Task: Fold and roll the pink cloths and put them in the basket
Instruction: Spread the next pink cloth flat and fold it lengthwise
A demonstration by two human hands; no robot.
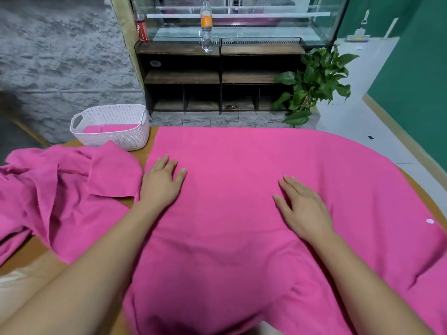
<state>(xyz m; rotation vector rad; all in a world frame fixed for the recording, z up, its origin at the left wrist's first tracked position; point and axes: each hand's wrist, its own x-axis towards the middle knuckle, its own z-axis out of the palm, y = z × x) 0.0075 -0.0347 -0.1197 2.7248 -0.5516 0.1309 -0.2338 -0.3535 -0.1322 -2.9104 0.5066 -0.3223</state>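
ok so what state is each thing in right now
spread pink cloth: laid flat, not yet rolled
crumpled pink cloths: heaped loose at left, unfolded
basket: upright, pink fabric inside
left hand: open, flat on the spread pink cloth
right hand: open, flat on the spread pink cloth
orange bottle: upright, capped

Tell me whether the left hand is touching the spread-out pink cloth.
Touching. The head view shows the left hand lying flat, fingers straight, on the spread-out pink cloth near its left edge.

Both bare forearms reach forward; the left hand [160, 183] lies palm down, fingers straight; the right hand [303, 209] likewise, fingers slightly spread.
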